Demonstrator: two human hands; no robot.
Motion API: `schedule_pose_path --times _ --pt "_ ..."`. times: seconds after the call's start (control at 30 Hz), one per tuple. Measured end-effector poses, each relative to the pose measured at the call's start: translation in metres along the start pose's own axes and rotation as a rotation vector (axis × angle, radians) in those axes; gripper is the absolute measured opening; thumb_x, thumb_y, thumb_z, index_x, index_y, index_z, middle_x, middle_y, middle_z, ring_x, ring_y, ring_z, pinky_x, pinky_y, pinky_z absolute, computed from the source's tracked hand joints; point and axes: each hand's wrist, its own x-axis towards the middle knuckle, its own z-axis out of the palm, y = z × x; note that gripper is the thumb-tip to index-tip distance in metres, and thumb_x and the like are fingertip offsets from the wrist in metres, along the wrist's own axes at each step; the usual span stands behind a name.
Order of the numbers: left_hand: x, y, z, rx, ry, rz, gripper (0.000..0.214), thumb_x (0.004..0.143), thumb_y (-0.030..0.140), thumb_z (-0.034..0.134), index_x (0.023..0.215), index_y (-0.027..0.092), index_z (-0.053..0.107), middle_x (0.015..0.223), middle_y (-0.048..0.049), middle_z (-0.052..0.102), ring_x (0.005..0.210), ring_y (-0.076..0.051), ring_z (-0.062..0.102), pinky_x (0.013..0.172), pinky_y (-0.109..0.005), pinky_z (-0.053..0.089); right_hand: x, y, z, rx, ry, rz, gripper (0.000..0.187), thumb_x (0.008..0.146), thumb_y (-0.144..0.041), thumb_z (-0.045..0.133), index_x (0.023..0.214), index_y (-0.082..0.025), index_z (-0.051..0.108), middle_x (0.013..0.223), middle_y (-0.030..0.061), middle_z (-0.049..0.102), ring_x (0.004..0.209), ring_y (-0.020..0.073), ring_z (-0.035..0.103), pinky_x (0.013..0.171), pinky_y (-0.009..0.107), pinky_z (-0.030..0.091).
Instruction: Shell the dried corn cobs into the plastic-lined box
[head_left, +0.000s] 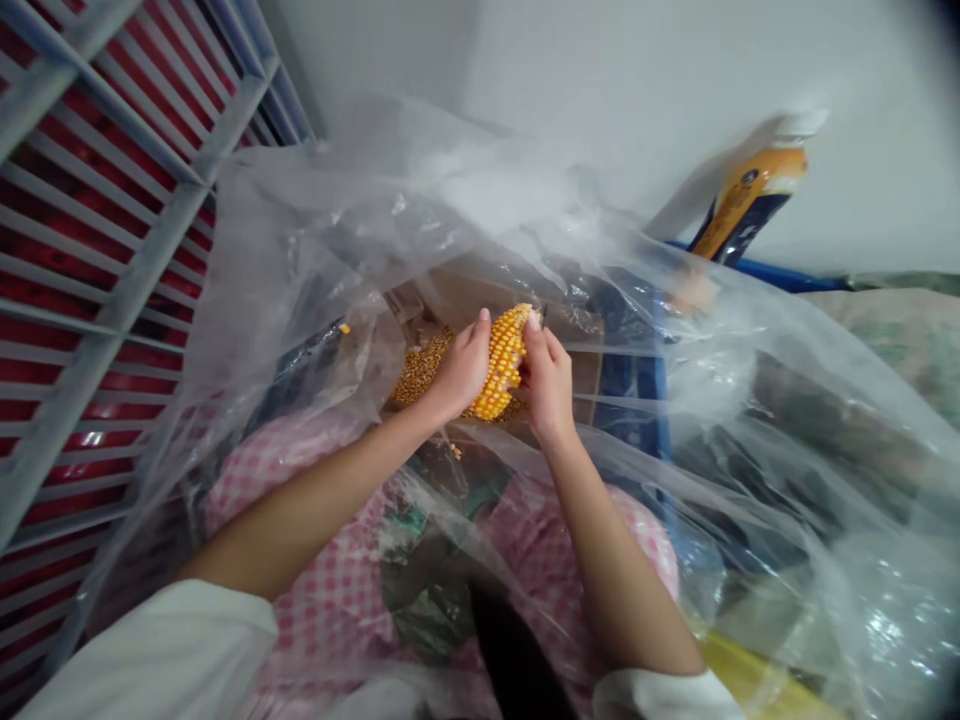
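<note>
A yellow ear of corn (502,368) is held tilted between my hands, its upper tip leaning right. My left hand (463,368) is closed around its left side, thumb pointing up along it. My right hand (549,378) is closed on the right edge near the tip, the thumb pressing there; part of that edge looks bare of kernels. Loose corn kernels (420,372) lie in a heap below and left of the ear, inside a cardboard-lined space under clear plastic sheeting (435,225). A few stray kernels (455,452) rest on the plastic nearer to me.
Grey slatted rack (142,250) with red behind it stands at the left. A blue crate (634,375) shows beneath the plastic. An orange and dark-blue bottle (750,200) leans by the pale wall at the right. Pink checked cloth (322,560) covers my legs.
</note>
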Motion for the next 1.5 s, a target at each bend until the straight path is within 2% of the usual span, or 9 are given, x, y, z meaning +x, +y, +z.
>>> schedule_pose_path --times 0.1,0.27,0.57,0.93,1.07,1.17,1.23,1.3,1.5 --pt "0.002 -0.001 -0.001 -0.040 -0.025 -0.010 0.049 0.086 0.053 0.030 0.094 0.016 0.061 0.090 -0.0083 0.066 0.090 -0.020 0.059 0.076 -0.027 0.046 0.000 -0.005 -0.002 0.137 0.126 0.097 0.044 0.080 -0.061 0.038 0.083 -0.019 0.051 0.066 0.0003 0.049 0.059 0.0116 0.046 0.053 0.024 0.038" --pt "0.003 -0.004 -0.001 -0.051 0.010 0.001 0.044 0.087 0.049 0.032 0.093 0.016 0.061 0.096 -0.0082 0.066 0.096 -0.020 0.058 0.084 -0.030 0.043 0.000 -0.012 0.001 0.212 0.050 0.156 0.038 0.078 -0.055 0.047 0.091 -0.019 0.051 0.079 0.0034 0.057 0.073 0.0142 0.054 0.060 0.024 0.043" --pt "0.003 0.000 0.002 -0.230 -0.049 -0.114 0.041 0.089 0.043 0.032 0.096 0.015 0.061 0.090 -0.0069 0.067 0.088 -0.019 0.061 0.077 -0.030 0.047 0.002 -0.011 0.003 0.325 0.042 0.201 0.038 0.076 -0.051 0.051 0.097 -0.020 0.051 0.094 0.0060 0.060 0.084 0.0168 0.058 0.064 0.026 0.046" --pt "0.002 0.007 -0.001 -0.368 -0.058 -0.325 0.039 0.086 0.044 0.037 0.090 0.016 0.064 0.078 -0.0053 0.069 0.075 -0.019 0.064 0.072 -0.031 0.050 -0.001 -0.013 0.003 0.478 0.102 0.258 0.036 0.068 -0.052 0.061 0.087 -0.022 0.054 0.077 -0.0022 0.056 0.064 0.0097 0.052 0.058 0.022 0.043" --pt "0.003 0.008 -0.004 -0.420 -0.086 -0.365 0.038 0.085 0.043 0.039 0.090 0.015 0.064 0.074 -0.0055 0.069 0.074 -0.019 0.065 0.072 -0.030 0.050 -0.002 -0.011 0.003 0.446 0.085 0.266 0.040 0.069 -0.056 0.058 0.092 -0.024 0.054 0.076 -0.0030 0.055 0.059 0.0084 0.049 0.053 0.021 0.039" --pt "0.005 0.010 -0.008 -0.466 -0.173 -0.393 0.039 0.085 0.045 0.039 0.091 0.016 0.064 0.073 -0.0060 0.069 0.075 -0.019 0.065 0.073 -0.031 0.050 0.001 -0.010 0.000 0.444 0.078 0.285 0.049 0.071 -0.066 0.048 0.095 -0.023 0.055 0.069 -0.0018 0.053 0.054 0.0080 0.046 0.047 0.020 0.034" --pt "0.007 0.011 -0.011 -0.480 -0.230 -0.373 0.041 0.084 0.048 0.040 0.092 0.017 0.065 0.072 -0.0060 0.069 0.076 -0.019 0.065 0.075 -0.030 0.049 0.004 -0.011 -0.004 0.452 0.072 0.304 0.057 0.074 -0.071 0.035 0.091 -0.021 0.056 0.060 -0.0025 0.046 0.047 0.0070 0.039 0.043 0.020 0.028" --pt "0.010 0.011 -0.015 -0.450 -0.230 -0.333 0.043 0.082 0.052 0.042 0.091 0.017 0.065 0.070 -0.0061 0.068 0.077 -0.019 0.065 0.075 -0.030 0.049 0.005 -0.013 -0.010 0.433 0.093 0.272 0.056 0.075 -0.071 0.032 0.086 -0.021 0.055 0.055 -0.0045 0.039 0.043 0.0060 0.031 0.041 0.020 0.023" --pt "0.016 0.008 -0.020 -0.308 -0.008 -0.122 0.045 0.078 0.057 0.046 0.091 0.018 0.065 0.076 -0.0061 0.067 0.084 -0.020 0.063 0.077 -0.029 0.048 -0.006 -0.019 -0.012 0.212 0.112 0.063 0.033 0.073 -0.052 0.057 0.078 -0.021 0.051 0.064 -0.0047 0.043 0.052 0.0059 0.036 0.049 0.021 0.030"
